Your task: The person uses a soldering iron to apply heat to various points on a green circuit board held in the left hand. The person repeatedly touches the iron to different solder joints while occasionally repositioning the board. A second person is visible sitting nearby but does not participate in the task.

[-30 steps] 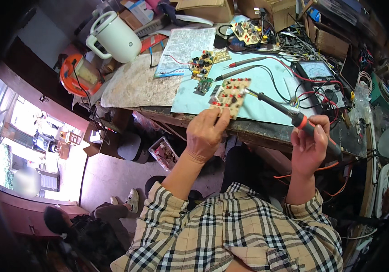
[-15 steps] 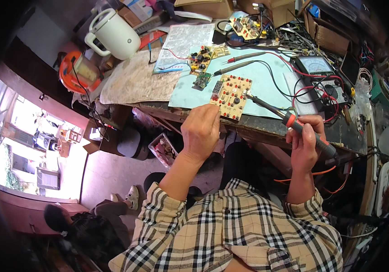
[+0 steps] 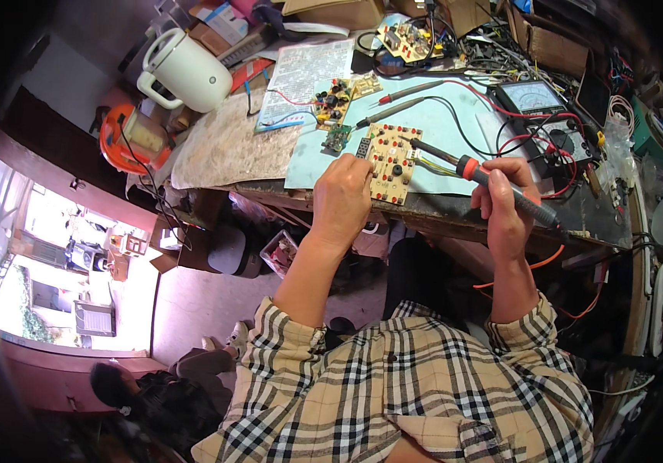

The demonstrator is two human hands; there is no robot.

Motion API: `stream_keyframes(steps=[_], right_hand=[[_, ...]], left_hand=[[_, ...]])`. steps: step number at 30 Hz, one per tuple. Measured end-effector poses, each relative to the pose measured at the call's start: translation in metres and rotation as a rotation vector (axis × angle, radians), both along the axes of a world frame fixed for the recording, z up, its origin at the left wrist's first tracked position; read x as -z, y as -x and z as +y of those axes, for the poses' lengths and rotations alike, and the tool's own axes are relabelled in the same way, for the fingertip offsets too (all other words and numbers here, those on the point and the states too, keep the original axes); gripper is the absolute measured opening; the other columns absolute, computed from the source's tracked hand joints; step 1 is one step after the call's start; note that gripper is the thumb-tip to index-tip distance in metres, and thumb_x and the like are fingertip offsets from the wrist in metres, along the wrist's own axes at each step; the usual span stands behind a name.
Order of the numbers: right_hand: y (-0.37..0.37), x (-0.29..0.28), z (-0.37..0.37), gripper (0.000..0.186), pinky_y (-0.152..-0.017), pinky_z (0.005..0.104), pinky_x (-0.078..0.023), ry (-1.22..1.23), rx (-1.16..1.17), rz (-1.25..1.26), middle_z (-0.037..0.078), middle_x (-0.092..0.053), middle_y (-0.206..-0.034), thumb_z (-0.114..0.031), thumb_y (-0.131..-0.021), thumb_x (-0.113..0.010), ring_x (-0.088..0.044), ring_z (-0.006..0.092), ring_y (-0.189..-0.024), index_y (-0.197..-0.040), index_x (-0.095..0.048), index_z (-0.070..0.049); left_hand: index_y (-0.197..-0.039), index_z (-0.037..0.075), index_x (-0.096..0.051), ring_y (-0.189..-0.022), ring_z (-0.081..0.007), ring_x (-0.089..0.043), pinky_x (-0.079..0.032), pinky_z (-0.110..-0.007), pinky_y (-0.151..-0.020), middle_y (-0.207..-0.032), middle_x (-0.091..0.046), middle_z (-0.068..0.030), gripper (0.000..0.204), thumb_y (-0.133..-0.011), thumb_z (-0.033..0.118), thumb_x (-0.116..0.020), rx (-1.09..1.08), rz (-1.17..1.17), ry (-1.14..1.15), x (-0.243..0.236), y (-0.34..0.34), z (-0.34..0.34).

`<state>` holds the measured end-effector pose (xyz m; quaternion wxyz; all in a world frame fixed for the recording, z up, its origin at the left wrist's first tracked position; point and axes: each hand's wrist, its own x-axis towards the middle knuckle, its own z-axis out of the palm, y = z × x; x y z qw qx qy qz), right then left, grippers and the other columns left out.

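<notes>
- Right at the near edge of the tabletop (image 3: 455,212), seen from the head camera, the person's left hand (image 3: 343,201) rests on the left side of a pale tan circuit board (image 3: 390,160); its fingers (image 3: 355,171) are curled together over the board's left edge, pinning it flat, and the rest of the board shows clear to their right.
- The board lies on a light blue mat (image 3: 455,123), tilted a little, its lower end just reaching the tabletop's front edge.
- The right hand (image 3: 505,204) is closed around the handle of a soldering iron (image 3: 486,179), dark with an orange collar; the fingers (image 3: 510,171) wrap tight on the grip like a fist on a pen.
- The iron slants up and left from that hand, and its metal tip comes to the right edge of the board, near the coloured wires (image 3: 433,163) there; whether the tip actually touches I cannot tell.
- Both hands sit well apart, the board between them.
- Behind the board: two smaller circuit boards (image 3: 331,99) near a printed sheet (image 3: 301,73), two probes (image 3: 393,112) lying across the mat, and an analogue multimeter (image 3: 536,100) with red and black leads to the right.
- Far left on the tabletop stands a white kettle (image 3: 189,71).
- Below, the person's checked shirt (image 3: 393,393) fills the lower frame.
</notes>
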<state>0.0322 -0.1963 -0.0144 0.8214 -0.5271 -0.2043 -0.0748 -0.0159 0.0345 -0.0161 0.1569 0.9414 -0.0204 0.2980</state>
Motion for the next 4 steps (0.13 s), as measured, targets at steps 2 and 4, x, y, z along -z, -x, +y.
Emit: stream_keyframes(steps=[2,4], right_hand=[[-0.0012,0.0045,0.0011,0.016,-0.051,0.0206,-0.041,0.009,0.004,0.011,0.002,-0.055,-0.069,-0.015,-0.097,-0.058,-0.048,0.0044,-0.053,-0.098,-0.059,0.001],[-0.0011,0.0058,-0.0018,0.018,-0.051,0.0208,-0.041,0.016,0.016,0.035,0.002,-0.055,-0.068,-0.016,-0.095,-0.061,-0.049,0.0049,-0.053,-0.099,-0.059,0.001]], left_hand=[[-0.086,0.004,-0.065,-0.082,-0.0325,-0.062,-0.051,-0.041,-0.072,-0.085,-0.06,-0.0125,0.004,-0.082,0.003,-0.064,-0.011,-0.002,0.006,0.001,0.0004,-0.0013],[-0.09,0.004,-0.066,-0.081,-0.0338,-0.063,-0.05,-0.041,-0.072,-0.085,-0.063,-0.0131,0.007,-0.083,0.005,-0.068,-0.016,-0.014,0.025,0.0028,0.0004,-0.0015]])
